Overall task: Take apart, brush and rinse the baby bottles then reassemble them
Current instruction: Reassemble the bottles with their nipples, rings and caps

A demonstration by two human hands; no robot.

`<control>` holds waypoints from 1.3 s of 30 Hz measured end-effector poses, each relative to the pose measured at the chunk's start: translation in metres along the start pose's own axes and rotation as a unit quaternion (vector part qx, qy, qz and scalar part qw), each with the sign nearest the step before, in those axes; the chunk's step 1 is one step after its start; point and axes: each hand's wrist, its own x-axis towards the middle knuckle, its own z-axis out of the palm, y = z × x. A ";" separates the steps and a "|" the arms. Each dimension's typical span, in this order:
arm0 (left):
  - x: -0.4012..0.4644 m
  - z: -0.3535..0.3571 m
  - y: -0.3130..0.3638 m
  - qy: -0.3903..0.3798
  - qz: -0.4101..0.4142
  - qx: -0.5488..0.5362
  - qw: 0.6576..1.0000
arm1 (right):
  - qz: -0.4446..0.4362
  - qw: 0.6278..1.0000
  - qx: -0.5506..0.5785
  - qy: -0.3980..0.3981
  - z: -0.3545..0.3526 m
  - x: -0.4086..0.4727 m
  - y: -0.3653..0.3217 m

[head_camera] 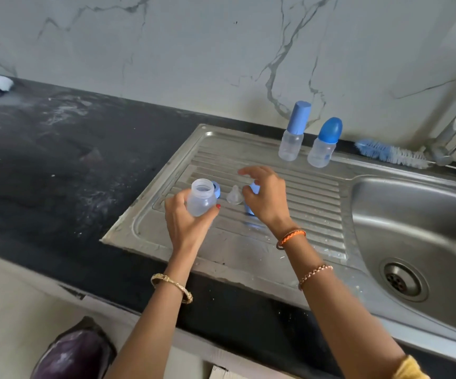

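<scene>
Left hand (187, 222) curled round an open bottle (201, 198) at center frame, above the draining board (289, 250). Right hand (265, 199) loosely spread over a blue cap (252, 198), beside a clear teat (235, 195); contact unclear.

There is just one camera, worn on the person's head. It looks forward and down from above at the steel sink drainboard (248, 242), close enough to reach. The marble wall (166, 50) is behind the drainboard, and the dark tabletop (57, 160) is left of it.
</scene>
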 end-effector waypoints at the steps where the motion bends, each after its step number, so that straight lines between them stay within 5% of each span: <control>1: 0.001 -0.004 -0.002 0.006 -0.009 0.006 1.000 | 0.000 1.000 0.014 -0.011 0.004 0.002 -0.005; 7: 0.012 -0.016 -0.012 -0.010 -0.052 0.023 0.998 | -0.001 0.984 -0.061 -0.168 0.033 0.025 -0.019; 15: 0.014 -0.020 -0.021 -0.042 -0.041 0.029 0.998 | -0.054 0.911 -0.243 -0.328 0.064 0.055 -0.021; 20: 0.004 -0.021 -0.009 -0.001 0.007 0.031 0.999 | -0.082 0.899 -0.315 -0.293 0.072 0.056 -0.019; 26: -0.016 -0.014 0.009 0.146 0.184 0.016 0.972 | -0.039 0.990 -0.094 -0.098 0.013 0.042 -0.020; 30: -0.035 0.005 0.033 0.083 0.276 -0.075 0.955 | 0.063 0.961 0.253 -0.096 -0.072 0.017 -0.011; 33: -0.051 0.024 0.056 -0.069 0.138 -0.186 0.970 | 0.181 0.856 0.485 0.007 -0.113 -0.005 0.014; 34: -0.056 0.032 0.062 -0.128 0.055 -0.221 0.965 | 0.228 0.876 0.423 0.040 -0.116 -0.013 0.026; 35: -0.058 0.039 0.065 -0.183 -0.039 -0.252 0.950 | 0.265 0.930 0.255 0.024 -0.113 -0.020 0.037; 37: -0.063 0.050 0.066 -0.264 -0.193 -0.269 0.906 | 0.278 0.957 -0.071 0.037 -0.104 -0.040 0.061; 39: -0.064 0.054 0.062 -0.322 -0.262 -0.277 0.867 | 0.250 0.967 0.010 0.056 -0.103 -0.051 0.068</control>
